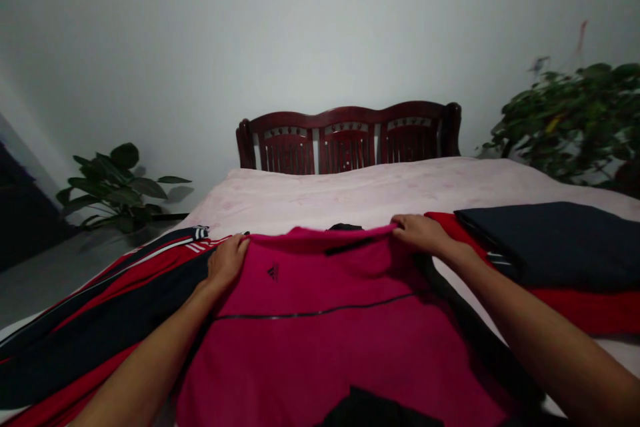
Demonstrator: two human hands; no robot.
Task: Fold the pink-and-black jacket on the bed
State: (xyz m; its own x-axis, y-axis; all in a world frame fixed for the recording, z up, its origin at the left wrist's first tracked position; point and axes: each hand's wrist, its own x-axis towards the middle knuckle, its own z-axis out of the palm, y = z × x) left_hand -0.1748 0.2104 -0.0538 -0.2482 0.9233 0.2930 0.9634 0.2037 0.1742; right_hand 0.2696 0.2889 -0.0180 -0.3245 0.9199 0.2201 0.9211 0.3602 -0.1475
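Now left hand (pixel 226 263) and right hand (pixel 418 230) both pinching top edge of magenta sports shirt (pixel 330 340), lying on bed (pixel 370 193).

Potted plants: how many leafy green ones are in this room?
2. One broad-leaved green plant stands on the floor at the far left; a bushier green plant is at the far right beside the pink-covered bed. Others may be out of view.

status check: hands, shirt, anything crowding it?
Left hand and right hand grip the pink shirt at its top corners. Shirt flat on bed. Red-and-black jacket overlaps left; dark folded garment right.
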